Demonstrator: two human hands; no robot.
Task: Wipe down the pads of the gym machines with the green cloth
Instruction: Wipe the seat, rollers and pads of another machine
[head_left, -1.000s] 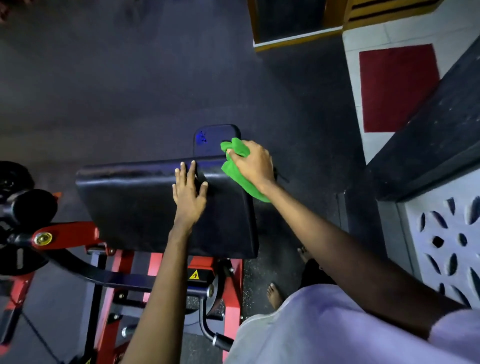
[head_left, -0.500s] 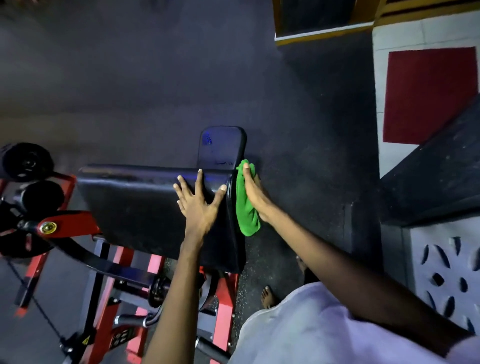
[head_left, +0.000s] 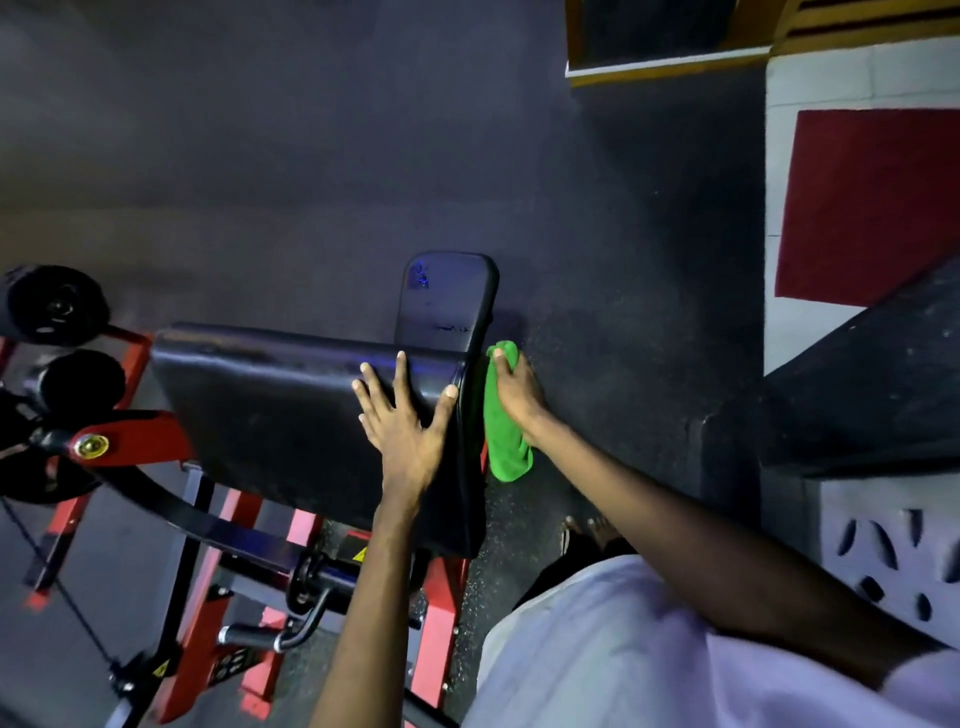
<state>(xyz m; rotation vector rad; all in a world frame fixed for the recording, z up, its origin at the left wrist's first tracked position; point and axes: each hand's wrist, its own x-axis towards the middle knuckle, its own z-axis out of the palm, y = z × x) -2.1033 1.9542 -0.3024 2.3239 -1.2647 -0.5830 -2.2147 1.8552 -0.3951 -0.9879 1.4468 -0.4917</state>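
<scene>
A wide black pad of a red-framed gym machine slopes across the middle of the view. My left hand lies flat on its right part with fingers spread. My right hand presses the green cloth against the pad's right side edge, fingers straight along the cloth; the cloth's lower end hangs free below the hand. A smaller black seat pad stands just beyond the big pad.
The machine's red frame, black arm and adjustment handle sit below the pad. Two black foam rollers are at the left. A dark ledge and patterned wall block the right side. Dark rubber floor lies beyond.
My right hand moved the cloth from the pad's top right corner down onto its right side edge and stays there. My left hand stays flat on the pad.
</scene>
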